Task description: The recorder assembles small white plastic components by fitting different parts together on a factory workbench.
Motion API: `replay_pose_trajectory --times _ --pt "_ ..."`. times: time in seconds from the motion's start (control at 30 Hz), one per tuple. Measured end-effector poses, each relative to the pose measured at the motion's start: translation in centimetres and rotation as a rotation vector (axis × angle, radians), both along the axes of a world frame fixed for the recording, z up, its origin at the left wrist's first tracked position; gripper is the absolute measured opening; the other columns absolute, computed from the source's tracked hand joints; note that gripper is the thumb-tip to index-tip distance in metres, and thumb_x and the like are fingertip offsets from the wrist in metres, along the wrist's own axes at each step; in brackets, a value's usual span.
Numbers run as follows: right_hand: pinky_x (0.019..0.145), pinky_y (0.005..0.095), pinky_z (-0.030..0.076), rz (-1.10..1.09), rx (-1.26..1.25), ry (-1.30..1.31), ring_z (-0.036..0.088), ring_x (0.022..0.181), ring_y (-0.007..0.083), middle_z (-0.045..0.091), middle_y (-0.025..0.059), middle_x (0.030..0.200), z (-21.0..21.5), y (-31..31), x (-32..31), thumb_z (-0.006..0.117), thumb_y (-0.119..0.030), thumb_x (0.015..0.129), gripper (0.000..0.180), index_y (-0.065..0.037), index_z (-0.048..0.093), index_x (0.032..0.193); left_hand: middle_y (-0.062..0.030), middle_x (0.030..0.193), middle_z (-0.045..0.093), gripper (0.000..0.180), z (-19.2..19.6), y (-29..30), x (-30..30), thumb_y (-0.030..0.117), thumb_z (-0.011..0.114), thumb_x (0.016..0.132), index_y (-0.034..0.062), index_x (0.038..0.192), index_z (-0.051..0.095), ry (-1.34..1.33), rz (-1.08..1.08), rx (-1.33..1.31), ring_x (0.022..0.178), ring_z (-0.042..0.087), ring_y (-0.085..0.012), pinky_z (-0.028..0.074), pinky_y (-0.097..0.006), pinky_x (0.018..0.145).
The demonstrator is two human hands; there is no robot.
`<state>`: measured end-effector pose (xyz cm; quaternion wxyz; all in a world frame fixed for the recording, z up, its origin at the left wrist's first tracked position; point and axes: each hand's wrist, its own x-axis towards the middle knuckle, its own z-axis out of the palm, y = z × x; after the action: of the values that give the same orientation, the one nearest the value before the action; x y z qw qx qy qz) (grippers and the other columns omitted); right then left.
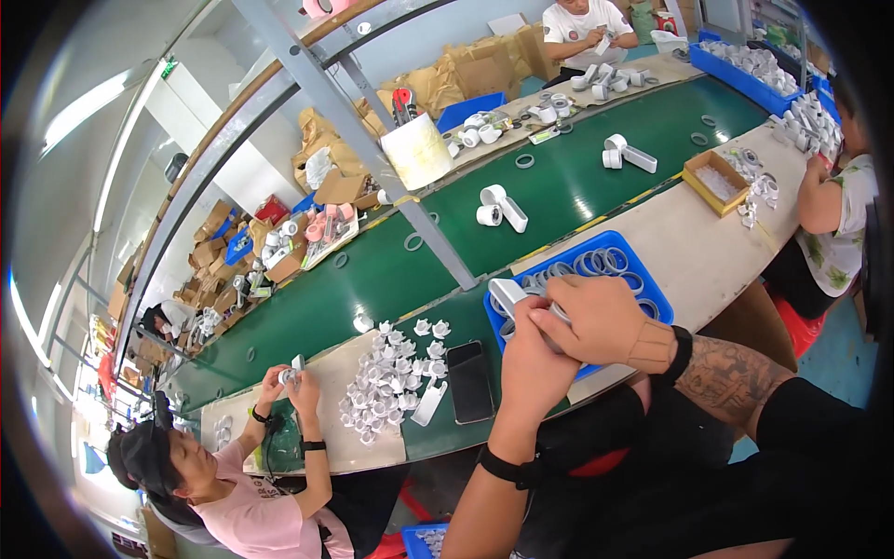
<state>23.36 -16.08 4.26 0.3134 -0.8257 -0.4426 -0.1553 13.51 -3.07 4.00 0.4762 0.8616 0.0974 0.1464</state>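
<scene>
Our left hand [531, 359] and right hand [596, 321] meet just over the near edge of the blue tray [605, 244] of grey rings [605, 261], both clenched around a white plastic fitting [507, 293] whose end sticks out to the left above the green conveyor belt [559, 186]. Beside the tray we see a black phone [470, 380] and a heap of small white parts [386, 382]. Further left, a co-worker's hands [289, 382] hold another white piece.

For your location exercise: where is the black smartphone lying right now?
In the head view, the black smartphone lies flat on the bench, left of the left hand, between the pile of small white plastic fittings and the blue plastic tray.
</scene>
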Motion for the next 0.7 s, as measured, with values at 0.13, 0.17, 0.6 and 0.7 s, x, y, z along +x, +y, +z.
replay_pose_trajectory --times 0.13,0.17,0.6,0.7 --pt "0.061 0.0484 0.059 -0.024 0.084 -0.027 0.076 0.073 0.0345 0.076 0.0141 0.094 -0.1 1.4 -0.9 0.069 -0.039 0.104 0.034 -0.005 0.072 0.111 -0.0229 0.125 0.078 0.064 -3.3 0.8 1.5 0.022 0.084 0.095 0.0003 0.149 0.059 -0.416 0.169 0.535 0.118 0.076 -0.0443 0.057 -0.052 0.101" --pt "0.061 0.0486 0.059 -0.038 0.122 -0.022 0.076 0.073 0.0343 0.076 0.0144 0.096 0.1 1.7 -1.0 0.069 -0.038 0.104 0.035 -0.005 0.071 0.114 -0.0231 0.131 0.077 0.055 -3.7 0.6 1.7 0.022 0.08 0.098 -0.0008 0.144 0.062 -0.417 0.212 0.523 0.122 0.074 -0.0429 0.053 -0.052 0.108" --pt "0.073 0.0531 0.062 -0.122 0.031 0.18 0.077 0.084 0.0423 0.077 0.0187 0.096 -2.0 4.2 1.0 0.06 -0.039 0.109 0.037 -0.004 0.071 0.113 -0.019 0.109 0.073 0.056 -6.1 1.2 3.4 0.027 0.083 0.092 -0.0028 0.137 0.065 -0.335 0.228 0.678 0.094 0.074 -0.0431 0.056 -0.054 0.085" --pt "0.073 0.0536 0.062 -0.162 -0.008 0.156 0.077 0.084 0.0424 0.078 0.0185 0.095 -1.7 4.8 0.8 0.059 -0.039 0.109 0.037 -0.006 0.073 0.106 -0.0181 0.107 0.072 0.058 -5.7 1.3 3.3 0.027 0.084 0.092 -0.0041 0.136 0.064 -0.29 0.277 0.673 0.094 0.074 -0.0423 0.055 -0.055 0.085"
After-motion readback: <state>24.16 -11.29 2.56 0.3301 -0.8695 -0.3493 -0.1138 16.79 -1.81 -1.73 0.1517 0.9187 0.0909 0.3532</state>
